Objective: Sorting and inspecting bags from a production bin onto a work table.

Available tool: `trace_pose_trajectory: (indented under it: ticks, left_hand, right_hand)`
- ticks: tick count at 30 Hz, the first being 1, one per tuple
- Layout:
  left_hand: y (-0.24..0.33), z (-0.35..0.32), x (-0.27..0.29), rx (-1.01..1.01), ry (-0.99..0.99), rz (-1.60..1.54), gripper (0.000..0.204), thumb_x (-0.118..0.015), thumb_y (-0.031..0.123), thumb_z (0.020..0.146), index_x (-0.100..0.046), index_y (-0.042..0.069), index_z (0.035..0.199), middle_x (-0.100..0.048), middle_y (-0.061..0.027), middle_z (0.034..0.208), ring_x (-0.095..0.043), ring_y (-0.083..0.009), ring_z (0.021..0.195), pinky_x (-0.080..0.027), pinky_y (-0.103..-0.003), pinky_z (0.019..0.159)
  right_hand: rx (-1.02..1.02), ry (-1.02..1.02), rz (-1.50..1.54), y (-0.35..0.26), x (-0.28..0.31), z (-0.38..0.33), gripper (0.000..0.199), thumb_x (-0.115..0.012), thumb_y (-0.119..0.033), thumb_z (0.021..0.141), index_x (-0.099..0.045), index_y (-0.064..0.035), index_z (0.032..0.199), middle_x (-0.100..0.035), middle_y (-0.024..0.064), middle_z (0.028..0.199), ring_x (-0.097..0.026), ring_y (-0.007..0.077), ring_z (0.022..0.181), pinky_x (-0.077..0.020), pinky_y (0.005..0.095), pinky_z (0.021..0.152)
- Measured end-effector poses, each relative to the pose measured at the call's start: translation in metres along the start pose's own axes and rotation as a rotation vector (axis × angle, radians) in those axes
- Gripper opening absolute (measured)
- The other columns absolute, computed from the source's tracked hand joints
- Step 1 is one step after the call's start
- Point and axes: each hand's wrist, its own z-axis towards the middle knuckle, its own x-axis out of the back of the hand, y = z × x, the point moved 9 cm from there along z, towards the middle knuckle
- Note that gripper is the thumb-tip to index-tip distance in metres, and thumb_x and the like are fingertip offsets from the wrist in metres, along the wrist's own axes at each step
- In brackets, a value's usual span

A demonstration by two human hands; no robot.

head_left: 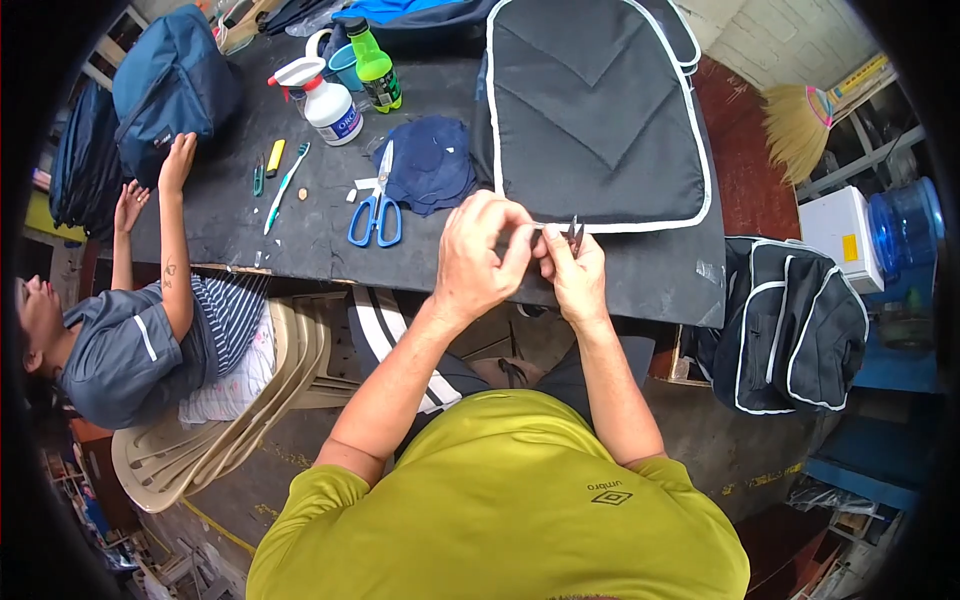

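A black quilted fabric panel [595, 110] with white piping lies on the dark table [300, 230]. My left hand [478, 255] pinches the panel's near white-piped edge between thumb and fingers. My right hand [572, 272] is closed around small metal thread snips [575, 233], whose tips sit right at that edge. Both hands touch each other over the table's front edge.
Blue-handled scissors [375, 215] lie left of my hands, next to dark blue fabric pieces [430, 160]. A white spray bottle [328, 105], a green bottle [375, 68] and small tools stand further back. Another person sits at the left on stacked plastic chairs [250, 400]. A black bag [790, 335] rests at right.
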Motion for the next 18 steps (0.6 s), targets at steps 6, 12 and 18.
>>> trace_pose_trajectory:
  ticks: [6,12,18]
  left_hand:
    - [-0.009,-0.008,0.007,0.101,0.047,-0.107,0.013,-0.072,0.007,0.083,-0.064,0.004,0.092,-0.062,-0.0082,0.089,-0.061,-0.0284,0.081,-0.049,-0.040,0.075]
    - [0.004,0.001,-0.002,-0.075,0.010,0.272,0.013,-0.078,0.014,0.078,-0.074,0.014,0.090,-0.065,-0.0016,0.098,-0.059,-0.0213,0.088,-0.040,-0.037,0.076]
    - [-0.012,-0.016,-0.003,0.058,0.058,0.021,0.012,-0.078,0.011,0.078,-0.074,0.012,0.089,-0.066,-0.0023,0.101,-0.061,-0.0230,0.095,-0.043,-0.038,0.081]
  right_hand:
    - [0.014,0.027,-0.050,-0.004,0.003,-0.005,0.020,-0.066,-0.025,0.101,-0.063,-0.0059,0.094,-0.063,-0.0016,0.078,-0.050,0.0033,0.061,-0.0410,0.0199,0.056]
    - [-0.053,0.011,-0.046,0.003,0.004,-0.007,0.018,-0.064,-0.023,0.102,-0.062,-0.0046,0.103,-0.065,0.0005,0.088,-0.055,0.0049,0.071,-0.0443,0.0206,0.062]
    - [0.157,0.048,-0.272,-0.036,0.017,-0.050,0.026,-0.061,-0.015,0.102,-0.056,0.0006,0.122,-0.062,0.0061,0.108,-0.058,0.0107,0.094,-0.0474,0.0254,0.085]
